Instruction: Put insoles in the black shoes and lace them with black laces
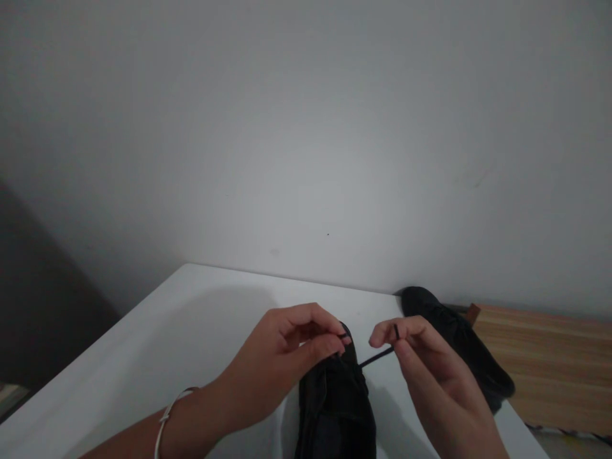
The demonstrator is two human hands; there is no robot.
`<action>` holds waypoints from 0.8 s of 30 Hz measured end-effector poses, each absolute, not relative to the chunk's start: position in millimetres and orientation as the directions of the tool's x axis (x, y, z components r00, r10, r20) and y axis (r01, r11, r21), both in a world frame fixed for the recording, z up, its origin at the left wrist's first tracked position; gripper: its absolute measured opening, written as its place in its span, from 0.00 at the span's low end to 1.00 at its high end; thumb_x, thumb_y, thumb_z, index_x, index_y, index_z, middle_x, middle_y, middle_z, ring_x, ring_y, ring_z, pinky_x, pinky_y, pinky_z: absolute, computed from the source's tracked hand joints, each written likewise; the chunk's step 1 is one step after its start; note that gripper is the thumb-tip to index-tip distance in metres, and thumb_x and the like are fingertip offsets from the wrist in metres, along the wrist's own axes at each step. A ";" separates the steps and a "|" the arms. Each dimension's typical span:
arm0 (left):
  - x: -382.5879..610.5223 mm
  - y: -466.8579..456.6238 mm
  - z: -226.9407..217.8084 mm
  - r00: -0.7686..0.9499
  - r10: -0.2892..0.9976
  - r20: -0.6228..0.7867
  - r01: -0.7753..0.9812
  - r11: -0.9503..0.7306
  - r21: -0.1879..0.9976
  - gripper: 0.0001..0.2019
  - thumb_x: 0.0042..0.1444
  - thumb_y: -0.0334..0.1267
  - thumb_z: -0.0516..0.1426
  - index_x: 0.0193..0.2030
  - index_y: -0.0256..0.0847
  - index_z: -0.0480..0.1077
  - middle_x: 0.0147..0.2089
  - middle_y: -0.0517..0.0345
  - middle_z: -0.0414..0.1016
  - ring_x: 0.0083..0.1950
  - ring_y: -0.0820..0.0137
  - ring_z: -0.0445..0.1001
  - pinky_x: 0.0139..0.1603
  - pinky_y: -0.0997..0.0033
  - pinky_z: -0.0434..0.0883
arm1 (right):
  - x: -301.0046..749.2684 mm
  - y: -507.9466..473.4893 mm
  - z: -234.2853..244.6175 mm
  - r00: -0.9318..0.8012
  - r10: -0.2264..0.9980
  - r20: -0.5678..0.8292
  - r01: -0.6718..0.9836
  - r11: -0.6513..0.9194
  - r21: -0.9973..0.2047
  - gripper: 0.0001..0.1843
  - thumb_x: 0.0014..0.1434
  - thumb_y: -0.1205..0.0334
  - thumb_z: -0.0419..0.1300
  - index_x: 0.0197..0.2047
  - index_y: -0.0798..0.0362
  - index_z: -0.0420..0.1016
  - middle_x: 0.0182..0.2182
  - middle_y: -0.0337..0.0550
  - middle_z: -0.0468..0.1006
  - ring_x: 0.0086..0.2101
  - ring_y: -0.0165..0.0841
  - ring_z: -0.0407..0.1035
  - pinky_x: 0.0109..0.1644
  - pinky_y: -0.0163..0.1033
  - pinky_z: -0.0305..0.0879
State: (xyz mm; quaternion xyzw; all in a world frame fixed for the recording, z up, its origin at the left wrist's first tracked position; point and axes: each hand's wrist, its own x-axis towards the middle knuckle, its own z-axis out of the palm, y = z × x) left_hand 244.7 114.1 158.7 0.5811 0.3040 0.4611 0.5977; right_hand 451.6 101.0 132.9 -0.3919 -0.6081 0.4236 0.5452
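Note:
A black shoe [340, 408] stands on the white table in front of me, its toe pointing toward the wall. Above its front, my left hand [291, 350] pinches one end of the black shoelace between thumb and fingers. To the right of the shoe, my right hand [425, 370] grips the other end of the shoelace [377, 357], which runs taut from the shoe's lacing to the fingertips. A short tip of lace sticks up from the right fingers. Part of the lacing is hidden behind my left hand.
A second black shoe [459, 338] lies at the table's right edge, beyond my right hand. The white table [191, 319] meets a plain wall [306, 140] at the back. A wood-grain surface [545, 363] is at the right, beside a small brown piece [472, 313].

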 end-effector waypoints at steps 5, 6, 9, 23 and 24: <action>235.9 115.5 133.0 0.530 0.832 0.166 -0.495 0.145 0.857 0.10 0.64 0.44 0.57 0.38 0.39 0.66 0.27 0.61 0.75 0.34 0.70 0.78 0.47 0.61 0.75 | 451.7 97.1 117.2 -0.131 0.960 0.246 -0.346 0.189 -0.919 0.11 0.68 0.56 0.51 0.37 0.49 0.70 0.21 0.35 0.63 0.25 0.27 0.61 0.33 0.35 0.67; 232.8 114.6 126.8 0.543 0.825 0.155 -0.491 0.163 0.855 0.10 0.64 0.44 0.57 0.38 0.39 0.66 0.24 0.64 0.72 0.28 0.73 0.75 0.42 0.64 0.75 | 453.0 95.9 115.1 -0.118 0.966 0.231 -0.368 0.174 -0.913 0.11 0.68 0.56 0.51 0.37 0.49 0.70 0.21 0.34 0.60 0.23 0.26 0.57 0.30 0.33 0.64; 218.1 110.9 109.8 0.491 0.866 0.096 -0.418 0.137 0.898 0.11 0.62 0.44 0.59 0.36 0.38 0.67 0.19 0.69 0.62 0.19 0.82 0.59 0.26 0.79 0.65 | 463.6 92.4 110.2 -0.013 0.983 0.181 -0.368 0.164 -0.915 0.09 0.66 0.56 0.54 0.36 0.49 0.71 0.21 0.33 0.54 0.23 0.25 0.49 0.26 0.30 0.57; 188.2 112.1 91.9 0.361 0.931 0.048 -0.237 0.042 0.971 0.14 0.61 0.48 0.59 0.36 0.39 0.68 0.20 0.65 0.65 0.24 0.78 0.61 0.27 0.78 0.58 | 497.5 82.6 91.3 0.082 0.986 0.143 -0.158 0.155 -0.975 0.11 0.62 0.52 0.58 0.34 0.49 0.73 0.19 0.35 0.58 0.21 0.26 0.54 0.24 0.32 0.57; 187.2 114.3 91.6 0.338 0.939 0.058 -0.236 0.025 0.971 0.14 0.61 0.49 0.59 0.37 0.39 0.68 0.21 0.65 0.66 0.24 0.77 0.61 0.27 0.78 0.59 | 498.3 80.4 90.4 0.108 0.983 0.148 -0.090 0.158 -0.983 0.10 0.61 0.52 0.60 0.34 0.49 0.73 0.21 0.37 0.61 0.22 0.27 0.56 0.24 0.32 0.58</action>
